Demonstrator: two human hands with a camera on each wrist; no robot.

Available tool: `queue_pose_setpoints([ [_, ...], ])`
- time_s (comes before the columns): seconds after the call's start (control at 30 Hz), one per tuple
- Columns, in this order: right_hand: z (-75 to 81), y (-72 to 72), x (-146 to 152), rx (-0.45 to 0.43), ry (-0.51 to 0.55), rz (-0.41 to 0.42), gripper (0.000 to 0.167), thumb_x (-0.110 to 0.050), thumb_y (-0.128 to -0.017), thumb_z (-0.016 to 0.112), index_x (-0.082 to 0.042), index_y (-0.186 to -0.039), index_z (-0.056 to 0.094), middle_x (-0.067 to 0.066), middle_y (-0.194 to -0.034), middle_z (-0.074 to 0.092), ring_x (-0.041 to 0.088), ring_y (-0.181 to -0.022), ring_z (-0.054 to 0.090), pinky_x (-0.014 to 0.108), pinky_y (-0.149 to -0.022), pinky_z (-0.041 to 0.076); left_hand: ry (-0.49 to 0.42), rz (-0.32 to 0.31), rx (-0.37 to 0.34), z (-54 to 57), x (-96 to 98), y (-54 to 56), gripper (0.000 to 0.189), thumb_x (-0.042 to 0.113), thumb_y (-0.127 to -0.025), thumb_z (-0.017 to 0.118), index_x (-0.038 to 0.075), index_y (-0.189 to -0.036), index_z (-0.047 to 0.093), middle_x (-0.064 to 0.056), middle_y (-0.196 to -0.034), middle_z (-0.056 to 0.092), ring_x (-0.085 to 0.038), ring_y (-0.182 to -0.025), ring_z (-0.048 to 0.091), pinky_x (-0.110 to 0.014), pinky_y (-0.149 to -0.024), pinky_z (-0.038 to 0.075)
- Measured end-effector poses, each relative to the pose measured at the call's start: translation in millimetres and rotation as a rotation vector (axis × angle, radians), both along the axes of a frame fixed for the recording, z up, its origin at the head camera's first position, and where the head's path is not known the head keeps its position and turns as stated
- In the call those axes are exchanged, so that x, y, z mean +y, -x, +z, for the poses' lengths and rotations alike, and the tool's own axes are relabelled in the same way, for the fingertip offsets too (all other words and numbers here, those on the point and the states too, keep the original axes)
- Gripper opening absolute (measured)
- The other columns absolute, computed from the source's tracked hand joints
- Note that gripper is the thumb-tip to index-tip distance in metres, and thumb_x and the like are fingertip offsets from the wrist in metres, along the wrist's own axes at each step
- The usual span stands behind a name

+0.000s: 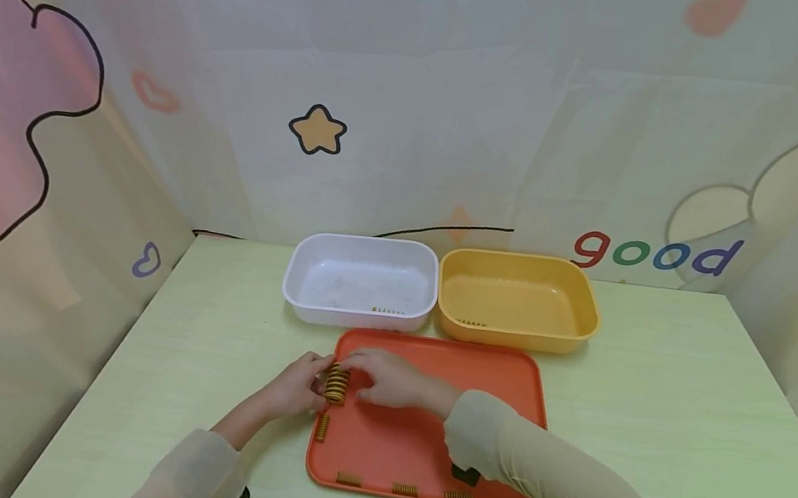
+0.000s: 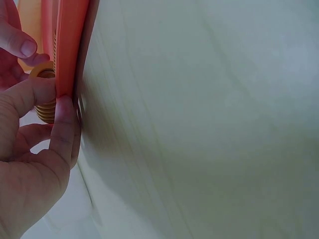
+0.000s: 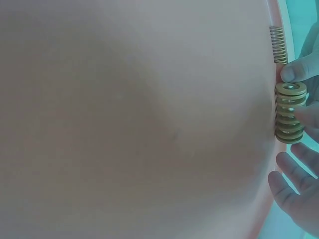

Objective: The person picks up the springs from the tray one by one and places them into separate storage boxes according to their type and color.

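Note:
A large yellow coil spring (image 1: 336, 384) stands out at the left rim of the orange-red tray (image 1: 433, 447). My left hand (image 1: 293, 387) holds it against that rim; in the left wrist view a fingertip covers part of the coils (image 2: 46, 112). From the tray side my right hand (image 1: 389, 381) reaches across, its fingertips at the spring's far end and its thumb apart from it. Fingers crowd round the same spring (image 3: 290, 124) in the right wrist view. A smaller spring (image 1: 321, 428) lies just nearer along the left rim.
Several small springs (image 1: 405, 490) lie along the tray's near edge. Behind the tray stand a white bin (image 1: 293, 302) and a yellow bin (image 1: 576, 344) side by side, each showing a small spring inside. A printed cloth hangs behind the pale table (image 1: 649, 417).

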State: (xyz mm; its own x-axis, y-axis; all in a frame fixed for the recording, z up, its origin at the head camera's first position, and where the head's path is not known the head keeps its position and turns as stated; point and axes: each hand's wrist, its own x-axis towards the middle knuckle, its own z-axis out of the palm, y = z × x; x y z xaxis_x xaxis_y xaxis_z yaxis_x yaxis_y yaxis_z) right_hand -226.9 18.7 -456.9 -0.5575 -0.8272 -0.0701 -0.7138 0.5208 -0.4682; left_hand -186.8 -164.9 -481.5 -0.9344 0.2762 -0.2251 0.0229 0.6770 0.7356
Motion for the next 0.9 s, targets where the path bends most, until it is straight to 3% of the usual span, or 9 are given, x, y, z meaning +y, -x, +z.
queue_pose_setpoints([
  [0.27,-5.0,3.0,-3.3,0.010,0.018,0.041,0.041,-0.009,-0.078,0.061,-0.009,-0.119,0.055,0.004,-0.123,0.051,0.016,-0.114,0.046,0.030,-0.099,0.035,-0.012,0.012,0.015,-0.7,0.1,1.2,0.075,-0.011,-0.065,0.064,-0.004,-0.134,0.033,-0.013,-0.101,0.042,-0.016,-0.075,0.046,-0.024,-0.062,0.040],
  [0.67,-6.0,2.1,-5.0,-0.003,0.015,0.026,0.041,-0.008,-0.079,0.060,-0.009,-0.119,0.055,0.004,-0.124,0.051,0.016,-0.116,0.045,0.030,-0.099,0.035,-0.004,0.016,0.022,0.1,0.9,0.2,0.075,-0.011,-0.065,0.064,-0.003,-0.133,0.034,-0.012,-0.099,0.041,-0.016,-0.076,0.045,-0.024,-0.061,0.039],
  [0.83,0.2,6.0,3.5,0.026,0.102,-0.023,0.041,-0.006,-0.077,0.060,-0.007,-0.119,0.055,0.005,-0.121,0.054,0.019,-0.116,0.045,0.034,-0.099,0.035,-0.028,0.013,0.019,-0.9,0.6,-0.1,0.076,-0.012,-0.065,0.063,-0.003,-0.134,0.033,-0.013,-0.096,0.040,-0.016,-0.073,0.044,-0.023,-0.058,0.039],
  [0.9,6.0,9.0,12.4,0.093,0.156,-0.075,0.040,-0.006,-0.077,0.061,-0.006,-0.116,0.056,0.006,-0.118,0.056,0.022,-0.114,0.047,0.036,-0.097,0.037,-0.038,0.013,0.011,-1.3,0.7,-0.3,0.076,-0.013,-0.066,0.063,-0.004,-0.134,0.032,-0.013,-0.096,0.040,-0.015,-0.073,0.044,-0.022,-0.057,0.039],
])
